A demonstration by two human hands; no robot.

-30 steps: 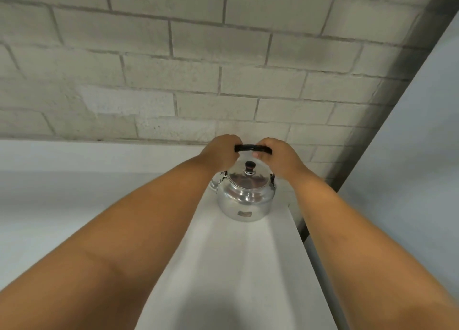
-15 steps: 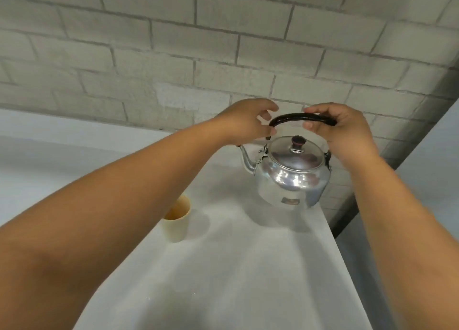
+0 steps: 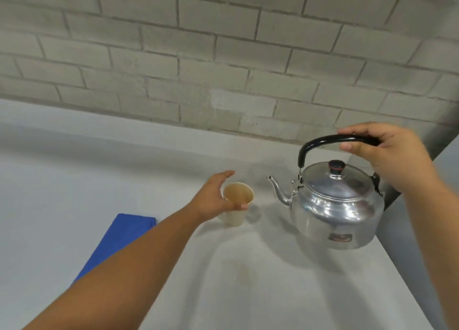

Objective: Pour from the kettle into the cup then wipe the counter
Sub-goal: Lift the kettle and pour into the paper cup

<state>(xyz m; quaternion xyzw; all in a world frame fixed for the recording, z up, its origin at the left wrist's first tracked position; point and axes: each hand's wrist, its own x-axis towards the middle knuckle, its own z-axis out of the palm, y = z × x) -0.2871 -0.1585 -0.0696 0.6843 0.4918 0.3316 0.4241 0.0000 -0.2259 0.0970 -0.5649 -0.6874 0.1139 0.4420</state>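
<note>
- The kettle is the shiny metal one at the right of the counter, close to the counter's right edge. Whether its base rests on the surface or hangs just above it cannot be told from this view.
- Its lid is on, with a dark knob at the centre, and its spout points left toward the cup.
- Your right hand is closed around the right part of the kettle's black arched handle, fingers curled over the top and thumb underneath.
- The cup is a pale paper one standing upright on the counter, left of the spout and apart from it. Its inside looks tan; whether any liquid is in it cannot be told.
- Your left hand is curved around the cup's left side, thumb lying across the near rim and fingers stretched out behind the far side. The grip looks loose, not clenched, and how firmly it presses the cup is unclear.
- A folded blue cloth lies flat on the counter, left of the cup and nearer to you, partly covered by your left forearm.
- The counter is light grey and runs back to a wall of grey bricks.
- At the far right, beyond the counter's edge, a pale flat panel stands.
</note>
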